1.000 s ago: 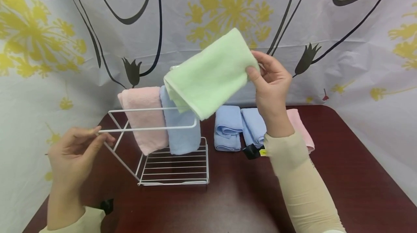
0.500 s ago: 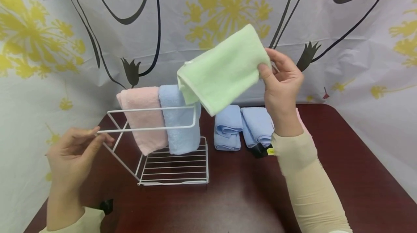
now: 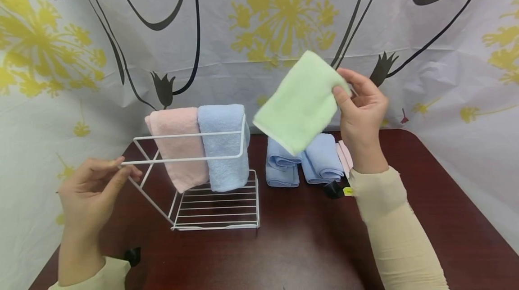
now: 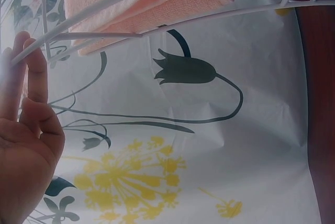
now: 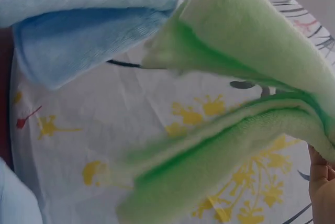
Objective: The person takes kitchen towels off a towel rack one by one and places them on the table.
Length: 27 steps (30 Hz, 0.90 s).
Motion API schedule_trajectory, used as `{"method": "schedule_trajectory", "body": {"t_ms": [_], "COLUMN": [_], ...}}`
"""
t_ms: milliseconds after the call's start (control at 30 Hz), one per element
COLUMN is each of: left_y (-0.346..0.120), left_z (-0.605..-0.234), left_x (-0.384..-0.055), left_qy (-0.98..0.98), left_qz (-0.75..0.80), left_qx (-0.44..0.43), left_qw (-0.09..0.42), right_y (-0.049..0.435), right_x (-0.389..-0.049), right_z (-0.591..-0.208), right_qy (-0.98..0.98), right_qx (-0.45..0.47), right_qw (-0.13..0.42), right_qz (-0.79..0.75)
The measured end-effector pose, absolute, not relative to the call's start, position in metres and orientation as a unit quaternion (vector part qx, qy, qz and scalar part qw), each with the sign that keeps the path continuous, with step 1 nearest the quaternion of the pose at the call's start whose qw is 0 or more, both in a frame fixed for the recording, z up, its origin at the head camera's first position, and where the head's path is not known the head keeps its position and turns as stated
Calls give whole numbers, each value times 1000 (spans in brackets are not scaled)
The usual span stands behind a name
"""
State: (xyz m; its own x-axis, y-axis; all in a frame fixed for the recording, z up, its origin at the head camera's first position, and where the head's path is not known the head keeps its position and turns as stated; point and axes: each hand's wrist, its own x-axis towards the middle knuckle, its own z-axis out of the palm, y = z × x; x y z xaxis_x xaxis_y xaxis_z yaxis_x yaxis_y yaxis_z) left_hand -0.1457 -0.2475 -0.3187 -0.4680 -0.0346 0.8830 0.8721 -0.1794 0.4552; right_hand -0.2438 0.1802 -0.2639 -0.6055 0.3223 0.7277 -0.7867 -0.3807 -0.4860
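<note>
My left hand [image 3: 91, 195] pinches the near left corner of a white wire rack [image 3: 182, 161]; in the left wrist view its fingertips meet the bar. Over the rack's top hang a pink towel [image 3: 180, 150] and, to its right, a blue towel [image 3: 224, 148]. My right hand [image 3: 362, 114] holds a light green towel [image 3: 302, 101] between thumb and fingers, up in the air to the right of the rack. Seen from the right wrist, the green towel [image 5: 235, 30] is folded and its two halves hang apart, blurred at their lower ends.
Two folded blue towels [image 3: 282, 175] [image 3: 323, 159] lie on the dark red table [image 3: 284, 245] behind and right of the rack. A pink towel [image 3: 344, 157] is partly hidden by my right arm. A patterned white cloth [image 3: 219, 24] hangs behind the table.
My right hand has moved right and slightly down, carrying the green towel off the rack's right end and uncovering the hung blue towel. My left hand stays on the rack.
</note>
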Motion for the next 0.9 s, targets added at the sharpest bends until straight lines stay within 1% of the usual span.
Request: {"method": "schedule_trajectory", "body": {"t_ms": [167,367,600,767,900], "left_y": [-247,-248,-248,-248,-247], "left_z": [-318,-318,-319,-319,-320], "left_x": [-146,-147,-147,-147,-146], "left_qy": [-549,-546,-537,-536,-533], "left_qz": [-658,-659,-666,-669,-673], "left_qx": [-386,-388,-392,-387,-386], "left_qw": [343,341,338,339,338], "right_y": [194,212,218,217,213], "right_x": [-241,-234,-224,-213,-204], "right_z": [-278,-292,-305,-315,-323], "right_qy": [-496,-603,-649,-707,-722], "right_qx": [281,314,388,408,429], "right_qw": [328,261,190,173,155], "right_qz": [753,685,627,551,520]}}
